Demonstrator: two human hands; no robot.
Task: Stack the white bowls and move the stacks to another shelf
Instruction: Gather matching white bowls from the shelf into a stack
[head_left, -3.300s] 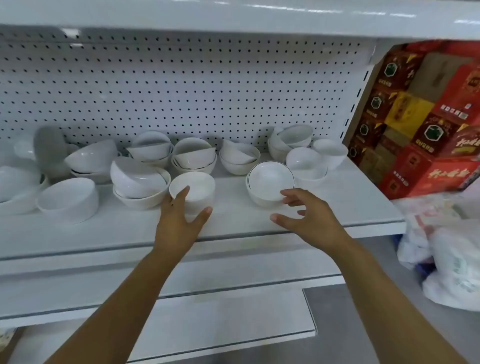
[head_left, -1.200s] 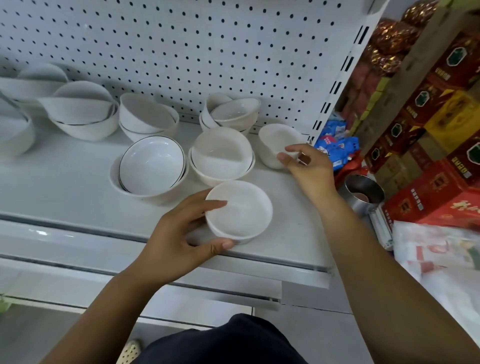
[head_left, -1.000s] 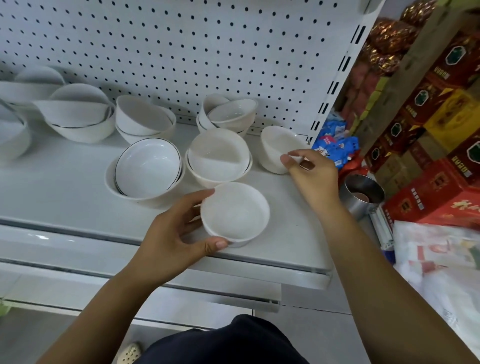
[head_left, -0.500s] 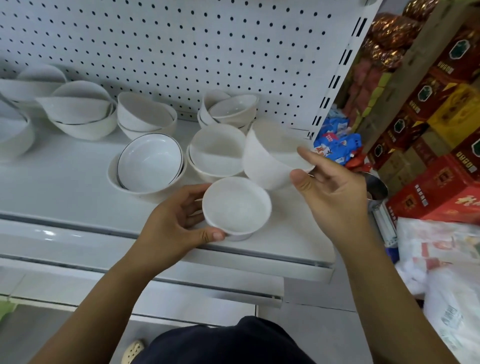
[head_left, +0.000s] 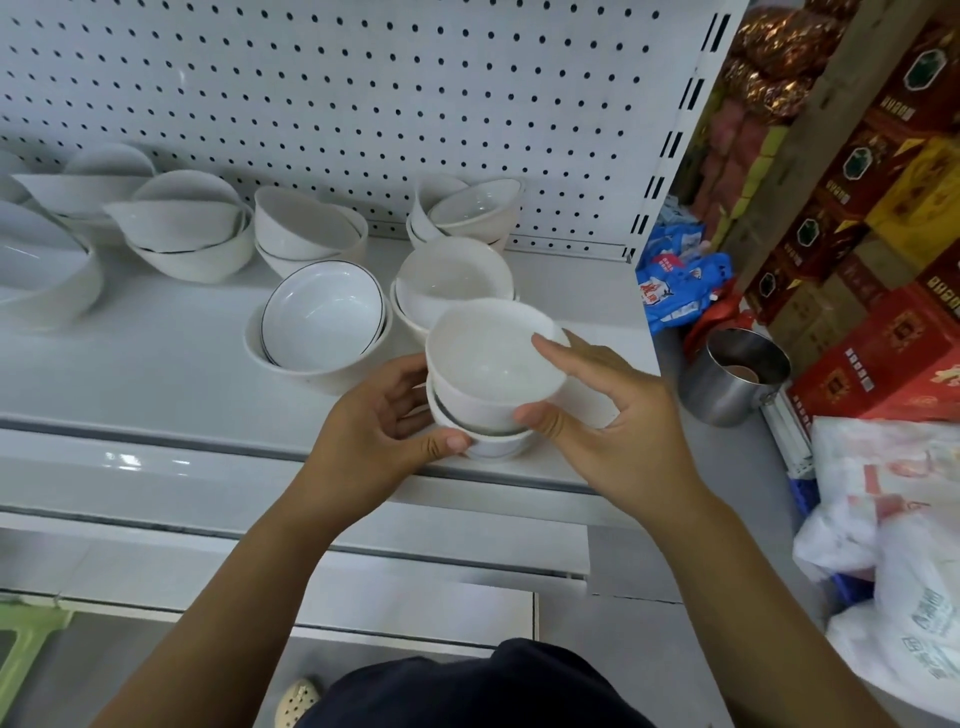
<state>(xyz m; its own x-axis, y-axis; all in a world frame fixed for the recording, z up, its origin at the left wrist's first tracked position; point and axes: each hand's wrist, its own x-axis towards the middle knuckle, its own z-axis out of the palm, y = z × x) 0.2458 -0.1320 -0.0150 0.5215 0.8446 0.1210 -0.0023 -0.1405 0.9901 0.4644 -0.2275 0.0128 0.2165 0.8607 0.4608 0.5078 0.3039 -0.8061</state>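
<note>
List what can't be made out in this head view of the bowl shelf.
- Lower bowl: mostly covered by the upper bowl and both hands, left, right.
- Leftmost bowl: cut off by the frame's left edge.
- Steel cup contents: too dim to identify.
- Red boxes: print too small to read.

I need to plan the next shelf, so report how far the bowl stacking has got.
Done: several white bowls already nest in loose stacks, such as the black-rimmed pair. In hand: the right hand sets a white bowl into the bottom bowl, steadied by the left hand, at the shelf's front edge. Left: tidying the tilted stacks and moving every stack; none has left.
</note>
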